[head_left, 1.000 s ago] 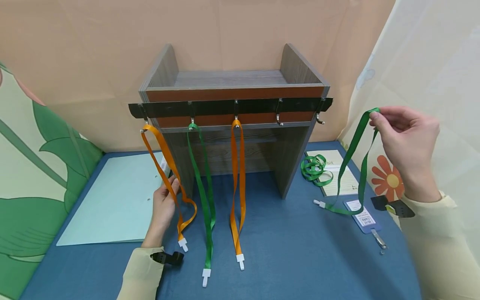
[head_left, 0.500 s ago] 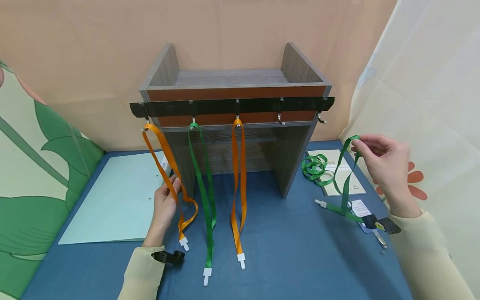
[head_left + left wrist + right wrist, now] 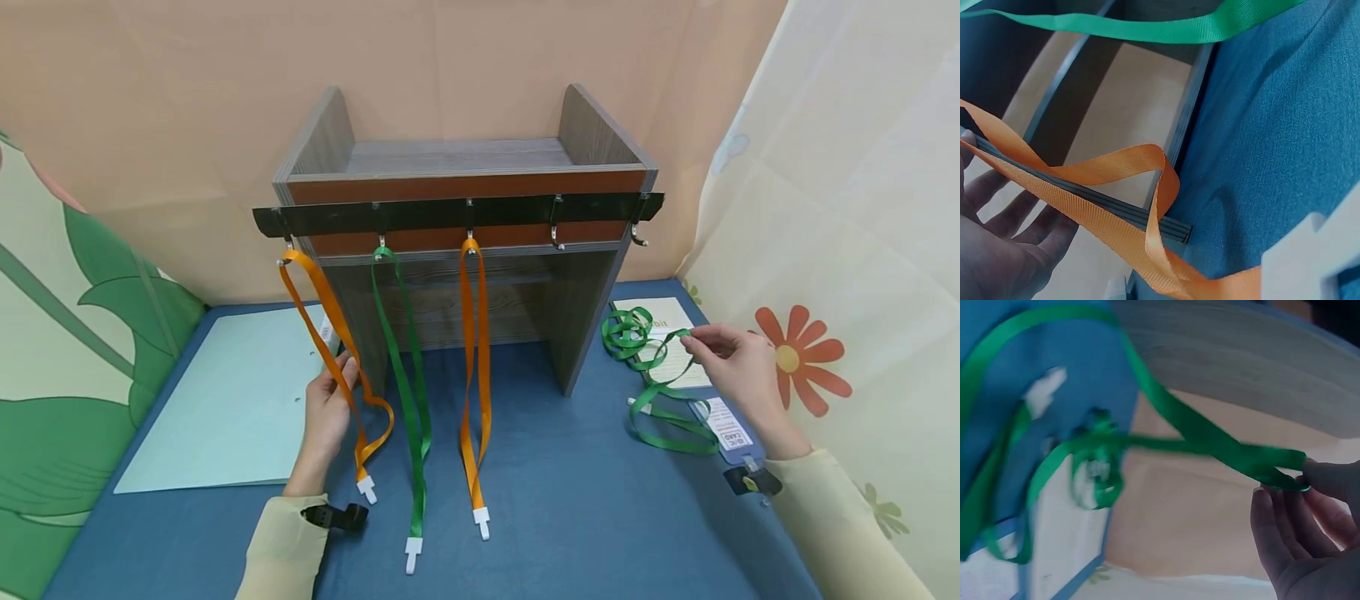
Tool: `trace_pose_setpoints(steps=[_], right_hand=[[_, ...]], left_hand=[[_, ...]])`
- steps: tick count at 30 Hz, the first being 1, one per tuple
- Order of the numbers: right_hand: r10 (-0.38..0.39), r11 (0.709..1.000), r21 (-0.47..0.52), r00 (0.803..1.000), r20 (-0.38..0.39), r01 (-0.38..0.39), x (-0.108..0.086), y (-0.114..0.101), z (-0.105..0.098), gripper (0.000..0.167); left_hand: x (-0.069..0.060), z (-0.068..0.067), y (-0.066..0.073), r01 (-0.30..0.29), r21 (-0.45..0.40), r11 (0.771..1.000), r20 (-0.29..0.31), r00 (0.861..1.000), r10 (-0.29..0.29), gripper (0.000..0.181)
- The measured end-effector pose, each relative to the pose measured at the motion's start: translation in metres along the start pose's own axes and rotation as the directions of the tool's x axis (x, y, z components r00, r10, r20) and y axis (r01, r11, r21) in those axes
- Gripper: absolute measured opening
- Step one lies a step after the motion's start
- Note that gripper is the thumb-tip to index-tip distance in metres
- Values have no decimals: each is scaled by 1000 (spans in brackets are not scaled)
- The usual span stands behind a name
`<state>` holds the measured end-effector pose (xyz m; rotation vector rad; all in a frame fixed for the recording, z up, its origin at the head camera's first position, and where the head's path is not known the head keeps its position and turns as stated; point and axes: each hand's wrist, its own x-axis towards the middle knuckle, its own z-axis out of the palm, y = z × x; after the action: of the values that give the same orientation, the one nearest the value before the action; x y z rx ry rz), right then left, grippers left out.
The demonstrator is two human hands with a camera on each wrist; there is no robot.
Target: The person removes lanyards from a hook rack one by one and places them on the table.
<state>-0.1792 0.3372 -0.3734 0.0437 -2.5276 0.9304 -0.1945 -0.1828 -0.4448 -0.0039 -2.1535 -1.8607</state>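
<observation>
- In the foreground, blue cloth [image 3: 562,517] covers the table.
- The left hand [image 3: 327,408] is at the front edge of the left side panel [image 3: 1125,208], fingers against its outer face; whether they clasp it or only rest there, I cannot tell. The left orange lanyard [image 3: 335,317] loops past in front of the fingers.
- The right hand [image 3: 731,362] pinches the held green lanyard [image 3: 1204,434] between thumb and fingertips, at the right of the table; the strap sags in loops onto the cloth below, its white clip among them.
- Partly under those loops and the right wrist, a blue badge holder [image 3: 742,454] has a printed white card [image 3: 726,423] in it.
- A little farther off, a cream notepad [image 3: 678,315] lies flat, with a coiled green lanyard [image 3: 628,333] partly over its left edge.
- To the left, a pale blue sheet [image 3: 210,400] lies beside the shelf unit.
- The black rail [image 3: 420,215] bears five hooks; from the left, the first holds the left orange lanyard, the second the hanging green lanyard [image 3: 405,392], the third the middle orange lanyard [image 3: 467,333].
- Behind the rail, the grey shelf unit [image 3: 465,154] has an open-topped upper tray between two raised sides.
- Farthest back hangs a peach cloth [image 3: 465,58].
</observation>
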Motion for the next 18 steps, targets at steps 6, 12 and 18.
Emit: trace_pose_setpoints(steps=[6,12,18], right_hand=[[-43,990,-131,994,99,56,-8,29,7,23],[-13,974,-213,961,278,75,-17,52,10,17],[54,964,-259,918,392,53,-23,69,19,19]], left_hand=[[-1,0,2,4,-17,1000,5,1000,-4,37],[2,0,-7,-19,-18,1000,2,1000,19,37],[2,-1,-7,-21,-18,1000,1,1000,21,38]])
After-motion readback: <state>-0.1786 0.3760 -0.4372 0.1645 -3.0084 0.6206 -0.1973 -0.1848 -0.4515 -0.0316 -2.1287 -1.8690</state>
